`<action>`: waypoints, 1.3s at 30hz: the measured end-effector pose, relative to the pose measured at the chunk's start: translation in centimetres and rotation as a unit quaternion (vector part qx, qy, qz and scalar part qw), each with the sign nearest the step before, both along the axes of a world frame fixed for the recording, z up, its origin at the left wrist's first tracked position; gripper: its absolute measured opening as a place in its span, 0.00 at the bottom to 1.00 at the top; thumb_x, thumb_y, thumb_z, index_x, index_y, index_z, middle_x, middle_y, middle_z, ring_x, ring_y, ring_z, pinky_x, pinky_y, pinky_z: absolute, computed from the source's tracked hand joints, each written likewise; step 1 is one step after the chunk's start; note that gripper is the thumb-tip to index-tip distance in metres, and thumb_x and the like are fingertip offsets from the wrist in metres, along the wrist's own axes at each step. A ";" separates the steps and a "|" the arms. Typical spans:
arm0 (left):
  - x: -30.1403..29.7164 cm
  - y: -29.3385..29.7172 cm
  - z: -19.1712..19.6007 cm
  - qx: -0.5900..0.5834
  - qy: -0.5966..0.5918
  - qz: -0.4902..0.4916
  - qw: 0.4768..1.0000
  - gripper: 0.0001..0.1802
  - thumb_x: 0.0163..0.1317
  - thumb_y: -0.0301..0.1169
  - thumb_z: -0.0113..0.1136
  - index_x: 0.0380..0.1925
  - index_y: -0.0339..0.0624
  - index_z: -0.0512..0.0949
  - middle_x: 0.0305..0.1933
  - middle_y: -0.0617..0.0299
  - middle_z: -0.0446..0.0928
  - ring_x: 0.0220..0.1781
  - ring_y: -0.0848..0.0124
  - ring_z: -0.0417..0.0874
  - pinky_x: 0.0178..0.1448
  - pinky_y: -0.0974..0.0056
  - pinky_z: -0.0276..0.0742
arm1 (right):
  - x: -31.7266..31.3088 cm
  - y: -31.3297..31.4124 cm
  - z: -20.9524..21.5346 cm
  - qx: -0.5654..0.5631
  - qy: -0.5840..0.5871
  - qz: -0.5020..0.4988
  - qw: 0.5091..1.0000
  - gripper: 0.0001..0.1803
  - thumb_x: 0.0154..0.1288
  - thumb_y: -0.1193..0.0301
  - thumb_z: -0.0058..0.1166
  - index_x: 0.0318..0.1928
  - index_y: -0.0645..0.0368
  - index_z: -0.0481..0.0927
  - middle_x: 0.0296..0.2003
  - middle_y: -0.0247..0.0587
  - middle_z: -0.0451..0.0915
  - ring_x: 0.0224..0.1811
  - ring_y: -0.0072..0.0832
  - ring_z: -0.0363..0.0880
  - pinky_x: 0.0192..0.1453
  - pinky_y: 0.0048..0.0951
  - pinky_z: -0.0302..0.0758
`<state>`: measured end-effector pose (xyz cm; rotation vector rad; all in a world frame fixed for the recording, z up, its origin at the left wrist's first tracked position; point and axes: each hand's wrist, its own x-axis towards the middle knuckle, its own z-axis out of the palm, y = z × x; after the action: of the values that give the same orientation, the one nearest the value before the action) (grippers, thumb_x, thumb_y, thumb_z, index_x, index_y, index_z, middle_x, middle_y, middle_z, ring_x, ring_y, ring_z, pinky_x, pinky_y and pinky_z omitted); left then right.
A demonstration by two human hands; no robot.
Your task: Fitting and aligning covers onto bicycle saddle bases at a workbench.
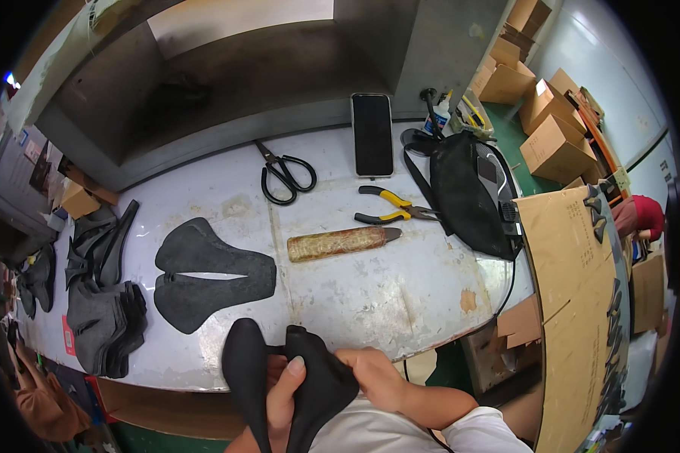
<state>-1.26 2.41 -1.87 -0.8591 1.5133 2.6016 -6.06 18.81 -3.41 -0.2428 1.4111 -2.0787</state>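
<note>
Close to my body, over the table's front edge, I hold a black bicycle saddle (pixel 317 392) with a long gap down its middle. My left hand (pixel 281 396) grips it from below, the thumb coming up through the gap and pressing on the right half. At the right edge my right hand (pixel 374 377) has its fingers curled against the black surface; its fingertips are partly hidden. Beyond my hands lies a flat dark grey saddle cover (pixel 217 275) with a slit. A tape-wrapped tool (pixel 340 244) with a short dark tip rests to the right of it.
Scissors (pixel 283 174), yellow-black pliers (pixel 397 206), a phone (pixel 372 136) and a black bag (pixel 468 196) lie farther back. Grey covers (pixel 106 325) are stacked at left. A metal cabinet (pixel 264 75) borders the rear; cardboard (pixel 570 317) stands right. Other people are at both sides.
</note>
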 end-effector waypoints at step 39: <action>-2.5 -1.3 0.9 -0.442 0.333 -0.120 0.824 0.10 0.55 0.24 0.68 0.20 0.36 0.76 0.18 0.59 0.70 0.19 0.64 0.72 0.25 0.63 0.67 | 0.9 0.5 3.5 0.227 0.167 0.043 0.959 0.31 0.69 0.73 0.54 0.68 0.65 0.58 0.52 0.58 0.77 0.45 0.44 0.82 0.50 0.36 0.78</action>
<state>-3.80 1.08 -1.02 0.3777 2.8469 1.9994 -5.16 19.33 0.06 -0.4684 1.9946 -1.6367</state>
